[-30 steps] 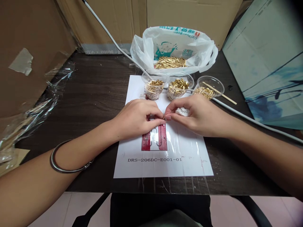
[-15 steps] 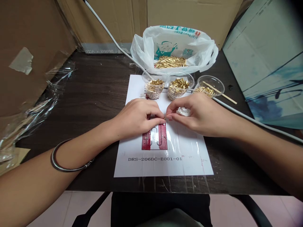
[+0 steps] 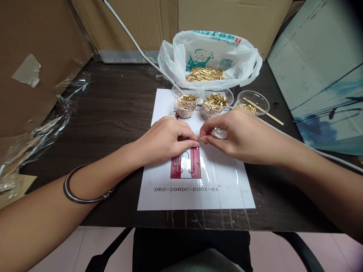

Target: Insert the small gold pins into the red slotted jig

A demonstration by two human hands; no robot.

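Note:
My left hand (image 3: 168, 139) is closed in a pinch above the printed sheet, thumb against forefinger. Opposite it, the fingertips of my right hand (image 3: 236, 133) are pinched together and nearly meet the left ones. A tiny brass-coloured pin (image 3: 199, 140) shows between the two sets of fingertips, mostly hidden. Tucked in my right hand is a crumpled white wad (image 3: 219, 133), like tissue. Under the fingers lies a red and white printed drawing (image 3: 195, 166) on the white sheet (image 3: 170, 198), covered with clear tape.
Clear plastic cups, a left one (image 3: 185, 107), a middle one (image 3: 212, 109) and a right one (image 3: 262, 99), hold small brass parts. Across the right cup rests a wooden stick (image 3: 272, 118). Behind stands a plastic bag (image 3: 172, 62) of longer brass pins. A white cable (image 3: 136, 43) runs past.
Both hands stay pinched close together over the drawing, with only slight finger movement. The whole view has shifted a little.

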